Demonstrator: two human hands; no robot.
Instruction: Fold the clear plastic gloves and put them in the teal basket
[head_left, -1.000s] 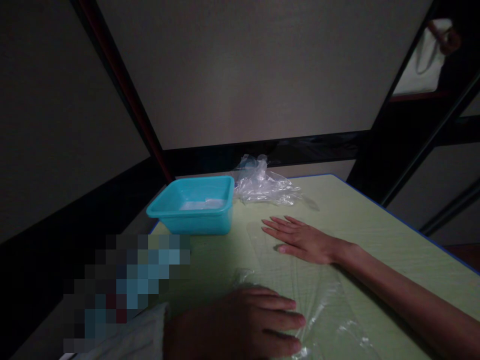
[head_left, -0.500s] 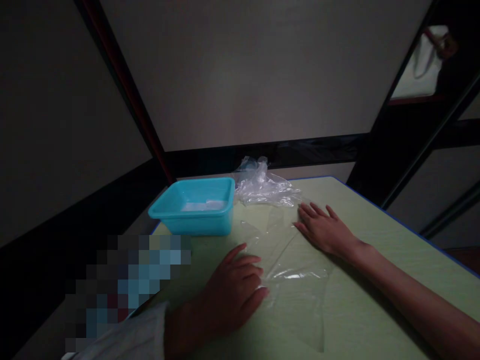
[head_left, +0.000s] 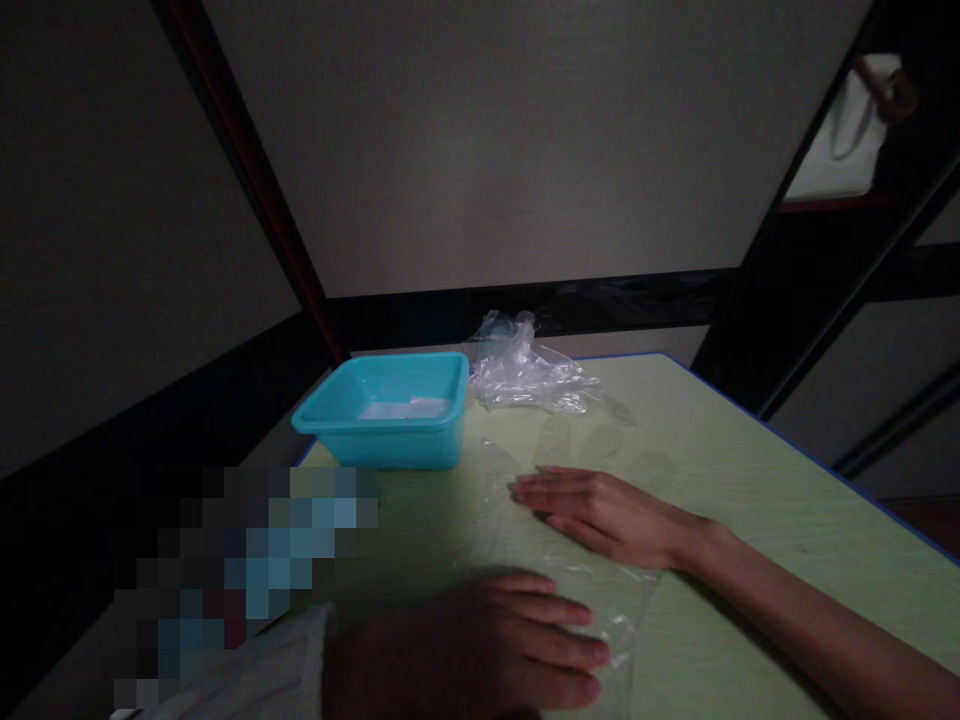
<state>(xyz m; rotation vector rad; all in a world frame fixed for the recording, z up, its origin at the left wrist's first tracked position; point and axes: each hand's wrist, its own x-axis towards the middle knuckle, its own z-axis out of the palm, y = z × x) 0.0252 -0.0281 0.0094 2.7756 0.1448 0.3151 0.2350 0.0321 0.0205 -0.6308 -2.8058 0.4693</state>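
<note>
Head view: clear plastic sheet (head_left: 577, 570) lay flat on the green worktop (head_left: 750, 450), long axis running away from the person, left hand (head_left: 510, 640) palm-down on its near end, right hand (head_left: 600, 510) on its middle, both grips open and flat, blue tub (head_left: 390, 410) beyond.

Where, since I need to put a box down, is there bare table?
Bare table lies on the right, between the right hand and forearm and the blue table edge. Crowded: the blue tub and crumpled plastic along the far edge, and the clear sheet under both hands, left hand nearest.
</note>
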